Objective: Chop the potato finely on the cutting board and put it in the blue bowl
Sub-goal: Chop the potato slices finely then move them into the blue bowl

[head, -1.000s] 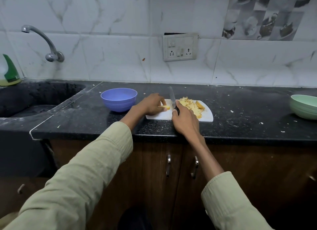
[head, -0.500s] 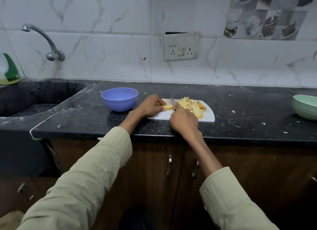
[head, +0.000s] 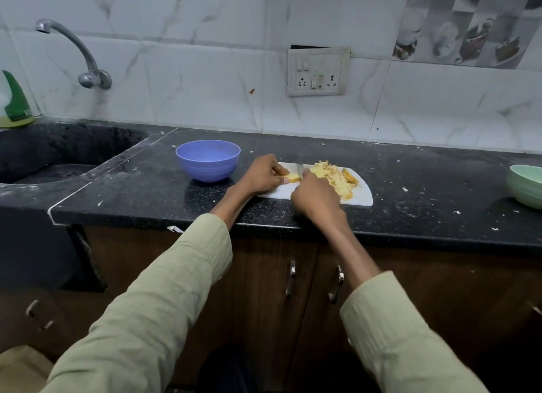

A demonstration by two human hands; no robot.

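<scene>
Black granite countertop (head: 293,216) is bearing a white cutting board (head: 362,194); left hand (head: 262,174) is pinching a potato piece (head: 293,177), right hand (head: 315,197) is gripping a knife (head: 299,165) beside chopped potato (head: 334,178), near the blue bowl (head: 207,164).

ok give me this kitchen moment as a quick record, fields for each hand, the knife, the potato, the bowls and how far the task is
left hand: left hand holds the potato piece down on the cutting board
right hand: right hand grips the knife
knife: blade down on the potato piece
chopped potato: chopped pile on the board, right of the blade
blue bowl: blue bowl left of the board, no potato seen inside
green bowl: green bowl at the counter's far right
task stage: chopping, nothing moved to the bowl yet
</scene>
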